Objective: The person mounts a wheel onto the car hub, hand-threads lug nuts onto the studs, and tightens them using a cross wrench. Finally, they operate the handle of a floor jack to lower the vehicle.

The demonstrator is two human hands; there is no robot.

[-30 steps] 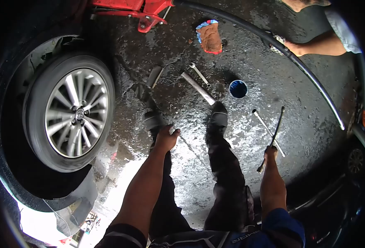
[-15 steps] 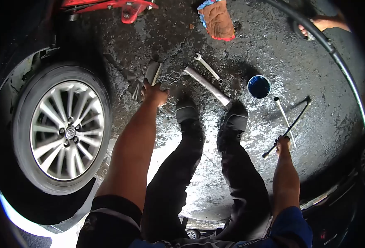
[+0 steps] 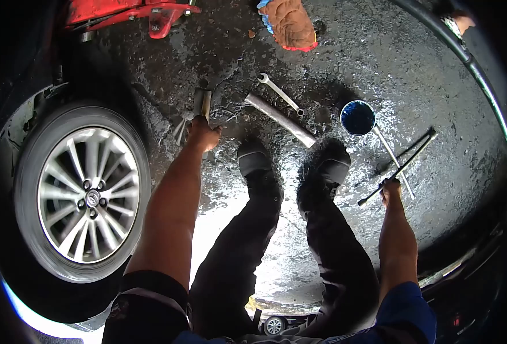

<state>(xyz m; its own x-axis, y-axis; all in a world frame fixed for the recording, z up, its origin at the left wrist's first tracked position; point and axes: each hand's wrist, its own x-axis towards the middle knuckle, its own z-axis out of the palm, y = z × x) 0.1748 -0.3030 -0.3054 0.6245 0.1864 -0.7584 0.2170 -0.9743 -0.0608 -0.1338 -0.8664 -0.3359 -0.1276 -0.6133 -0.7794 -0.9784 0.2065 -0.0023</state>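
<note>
My right hand (image 3: 391, 190) is closed around the centre of a four-way lug wrench (image 3: 418, 150), which is held tilted above the wet ground. My left hand (image 3: 203, 136) wraps around a dark, elongated object with a pale strip (image 3: 206, 105); its exact kind I cannot make out. To the left, a car wheel (image 3: 92, 199) with silver spokes and exposed lug nuts is mounted in its arch, its spokes and tyre smeared by rotation. Ahead of my shoes lie a metal pipe (image 3: 280, 120) and a combination wrench (image 3: 281, 94).
A round container with dark blue contents (image 3: 358, 117) stands right of the pipe. A brown glove-like cloth item (image 3: 290, 26) lies far ahead, and a red jack (image 3: 158, 20) is at top left. Another person's hand (image 3: 463, 24) shows beyond a dark curved bar (image 3: 465, 56).
The lug wrench in my right hand has shifted slightly upward and turned a little. My left hand and its object moved slightly left. The other person's hand moved upward, and the wheel has rotated.
</note>
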